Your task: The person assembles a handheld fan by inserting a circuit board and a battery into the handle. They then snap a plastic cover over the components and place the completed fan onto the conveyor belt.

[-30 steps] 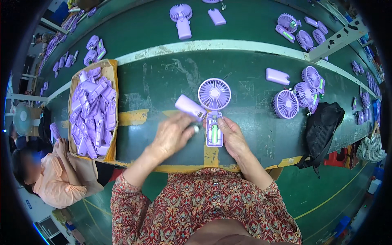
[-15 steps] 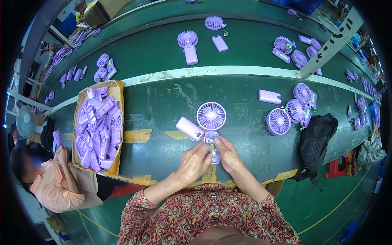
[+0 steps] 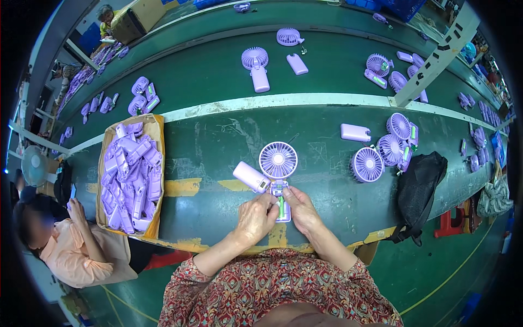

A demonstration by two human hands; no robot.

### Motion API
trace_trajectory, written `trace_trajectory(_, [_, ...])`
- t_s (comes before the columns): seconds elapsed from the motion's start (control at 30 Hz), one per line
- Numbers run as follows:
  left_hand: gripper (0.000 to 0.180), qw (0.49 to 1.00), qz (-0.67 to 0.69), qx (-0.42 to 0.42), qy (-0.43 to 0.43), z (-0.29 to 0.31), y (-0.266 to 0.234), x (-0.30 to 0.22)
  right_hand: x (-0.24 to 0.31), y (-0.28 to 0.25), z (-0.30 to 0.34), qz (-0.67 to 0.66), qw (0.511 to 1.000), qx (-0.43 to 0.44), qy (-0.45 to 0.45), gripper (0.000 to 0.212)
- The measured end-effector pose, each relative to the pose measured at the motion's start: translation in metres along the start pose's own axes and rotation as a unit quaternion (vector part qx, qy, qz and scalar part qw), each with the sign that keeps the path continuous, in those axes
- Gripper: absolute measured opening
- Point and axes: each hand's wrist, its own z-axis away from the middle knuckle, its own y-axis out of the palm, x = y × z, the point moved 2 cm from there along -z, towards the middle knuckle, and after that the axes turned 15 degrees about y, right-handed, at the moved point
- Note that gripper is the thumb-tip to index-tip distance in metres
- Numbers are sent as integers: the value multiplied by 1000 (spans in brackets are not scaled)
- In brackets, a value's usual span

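A light purple handheld fan (image 3: 278, 160) lies on the green table in front of me, its round grille pointing away. Its handle is uncovered, showing a small circuit board (image 3: 279, 188) near the neck and a green battery (image 3: 281, 209) lower down. My left hand (image 3: 254, 219) is closed at the handle's left edge, fingertips bunched beside the board; whatever they pinch is hidden. From the other side, my right hand (image 3: 303, 211) grips the handle, thumb along its edge by the board. A loose purple handle cover (image 3: 250, 176) with a small dark window lies left of the neck, close to my left fingers.
Left stands a cardboard box (image 3: 158, 180) heaped with purple handle shells (image 3: 131, 163). Several fans (image 3: 368, 164) and a cover (image 3: 355, 132) lie right, near a black mesh bag (image 3: 418, 188). A white ledge (image 3: 245, 104) crosses behind. A co-worker (image 3: 81, 250) sits at left.
My left hand has drawn back slightly to the left, uncovering the green battery. My right hand keeps its hold on the handle. The whole view has shifted a little.
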Motion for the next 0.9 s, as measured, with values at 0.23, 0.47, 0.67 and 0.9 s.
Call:
trace_trajectory(0.23, [14, 990, 139, 22, 12, -7, -10, 4, 5, 1, -3, -3, 1000, 18, 7, 27])
trace_trajectory(0.47, [46, 968, -180, 73, 161, -42, -64, 49, 13, 5, -2, -19, 999, 49, 12, 33])
trace_trajectory(0.67, [47, 969, -165, 146, 115, -30, -66, 57, 10, 4, 1, -6, 998, 58, 17, 34])
trace_trajectory(0.9, [45, 989, -80, 96, -74, 2, -59, 39, 5, 1, 0, -29, 999, 39, 12, 34])
